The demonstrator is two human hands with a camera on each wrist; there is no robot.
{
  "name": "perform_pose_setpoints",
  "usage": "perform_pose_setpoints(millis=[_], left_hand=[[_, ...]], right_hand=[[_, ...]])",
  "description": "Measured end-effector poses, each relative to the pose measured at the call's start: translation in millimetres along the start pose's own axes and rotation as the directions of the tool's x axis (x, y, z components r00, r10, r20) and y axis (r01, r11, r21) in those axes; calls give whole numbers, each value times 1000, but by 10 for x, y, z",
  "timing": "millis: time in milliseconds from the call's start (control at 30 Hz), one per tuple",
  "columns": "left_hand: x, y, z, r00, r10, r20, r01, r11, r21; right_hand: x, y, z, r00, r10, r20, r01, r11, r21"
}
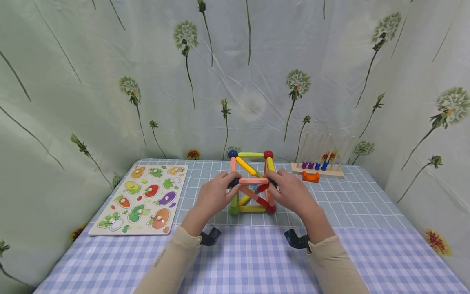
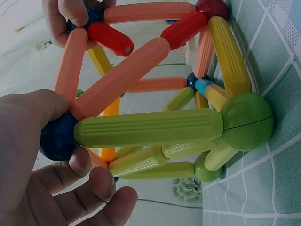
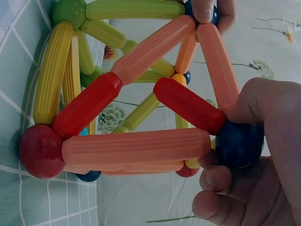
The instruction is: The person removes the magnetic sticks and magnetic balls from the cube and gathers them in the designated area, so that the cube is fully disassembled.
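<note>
A cube-like frame of magnetic rods and balls stands on the table, with a pink rod [image 1: 254, 180] along its upper front edge. My left hand [image 1: 214, 194] pinches the dark blue ball [image 2: 59, 136] at that rod's left end. At the other end, thumb and fingers of my right hand [image 1: 293, 192] grip a second dark blue ball [image 3: 240, 143]. From this second ball a short red rod [image 3: 188, 106] sticks out with a free end. A pink-and-red diagonal crosses the front face to a lower red ball [image 3: 42, 151]. A green ball [image 2: 249, 121] forms the lower left corner.
A vegetable puzzle board [image 1: 143, 200] lies on the left. At the back right stand a wooden peg rack [image 1: 334, 171] with purple and blue beads and a small orange curved piece [image 1: 310, 177]. A flower-print curtain [image 1: 249, 81] hangs behind the checked tablecloth [image 1: 242, 261].
</note>
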State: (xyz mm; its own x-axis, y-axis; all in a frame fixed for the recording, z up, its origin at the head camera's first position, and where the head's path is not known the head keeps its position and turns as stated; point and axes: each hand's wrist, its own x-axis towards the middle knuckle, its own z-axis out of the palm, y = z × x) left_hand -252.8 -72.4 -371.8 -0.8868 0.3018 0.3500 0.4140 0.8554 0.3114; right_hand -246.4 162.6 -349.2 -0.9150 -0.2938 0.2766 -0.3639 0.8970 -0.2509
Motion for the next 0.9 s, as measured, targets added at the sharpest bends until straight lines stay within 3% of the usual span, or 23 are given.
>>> perform_pose_setpoints(millis=[367,500,900], left_hand=[[-8,-7,9,1000,1,-9,-1,1000,-9],[-9,2,12,1000,-10,-3,10,1000,-18],[-2,-4,25,1000,-29,2,29,999,-35]], right_hand=[[-9,21,-4,999,29,17,-30,997,69],[-13,80,-52,999,41,-4,-40,988,147],[-97,391,-339,983,109,-149,-37,907,420]])
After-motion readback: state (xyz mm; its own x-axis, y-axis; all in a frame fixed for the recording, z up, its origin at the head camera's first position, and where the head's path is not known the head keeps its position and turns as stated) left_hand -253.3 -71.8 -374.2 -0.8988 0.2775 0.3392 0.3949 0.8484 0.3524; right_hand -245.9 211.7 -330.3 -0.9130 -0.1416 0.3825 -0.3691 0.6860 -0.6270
